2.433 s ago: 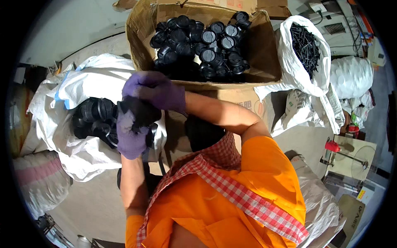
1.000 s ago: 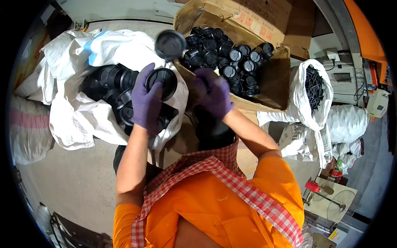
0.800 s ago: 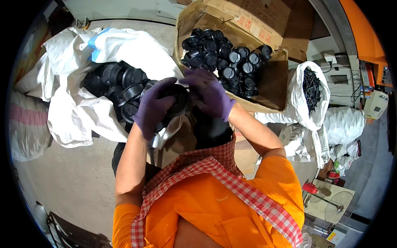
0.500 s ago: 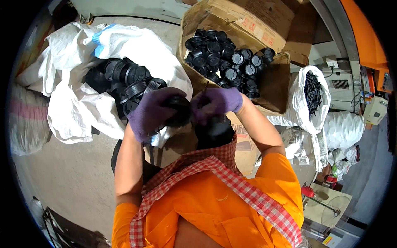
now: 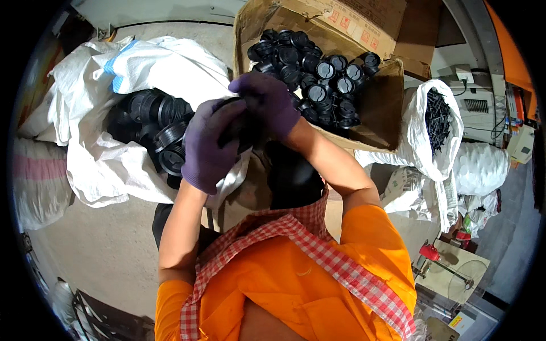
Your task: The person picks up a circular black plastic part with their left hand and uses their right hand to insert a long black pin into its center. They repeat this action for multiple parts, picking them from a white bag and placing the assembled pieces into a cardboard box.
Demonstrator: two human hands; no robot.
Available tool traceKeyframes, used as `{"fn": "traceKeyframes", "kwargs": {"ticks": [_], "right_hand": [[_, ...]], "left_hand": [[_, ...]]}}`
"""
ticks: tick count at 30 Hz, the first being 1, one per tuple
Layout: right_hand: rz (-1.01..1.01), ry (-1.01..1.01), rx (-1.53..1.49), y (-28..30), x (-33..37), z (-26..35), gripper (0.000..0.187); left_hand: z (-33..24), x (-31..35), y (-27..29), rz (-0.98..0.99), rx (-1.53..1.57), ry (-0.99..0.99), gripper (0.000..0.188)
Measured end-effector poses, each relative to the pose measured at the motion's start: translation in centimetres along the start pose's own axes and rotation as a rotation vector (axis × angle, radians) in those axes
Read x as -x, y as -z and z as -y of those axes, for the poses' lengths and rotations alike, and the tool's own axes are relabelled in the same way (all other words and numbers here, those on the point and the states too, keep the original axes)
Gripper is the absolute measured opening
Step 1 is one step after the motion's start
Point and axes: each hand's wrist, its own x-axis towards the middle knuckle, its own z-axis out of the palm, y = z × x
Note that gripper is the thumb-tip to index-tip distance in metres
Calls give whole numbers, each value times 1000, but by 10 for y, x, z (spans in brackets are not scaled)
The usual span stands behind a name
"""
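A black round fitting (image 5: pixel 242 128) was clasped between the gloved left hand (image 5: pixel 211 146) and right hand (image 5: pixel 267 105), apparently being joined. It was held above the white sack (image 5: pixel 114 170), beside the cardboard box (image 5: pixel 387 108) of finished parts. A firm seating twist seemed next.

Sack of rings (image 5: pixel 153 136) left, box of caps (image 5: pixel 318 74) right, behind hands (image 5: pixel 239 131).

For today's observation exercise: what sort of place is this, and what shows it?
Probably a small workshop or packing floor: a cardboard box full of black plastic caps, white sacks of bulk parts on a concrete floor.
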Motion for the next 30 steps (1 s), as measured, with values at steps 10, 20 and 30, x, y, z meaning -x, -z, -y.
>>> {"fn": "traceKeyframes", "kwargs": {"ticks": [10,20,30], "right_hand": [[649,-890,750,60,72,-214,28],[1004,-991,905,27,153,-285,34],[973,-958,988,8,162,-286,41]], "left_hand": [[48,5,66,-284,-763,373,52],[40,-5,37,-210,-763,257,58],[28,0,26,-165,-528,171,47]]}}
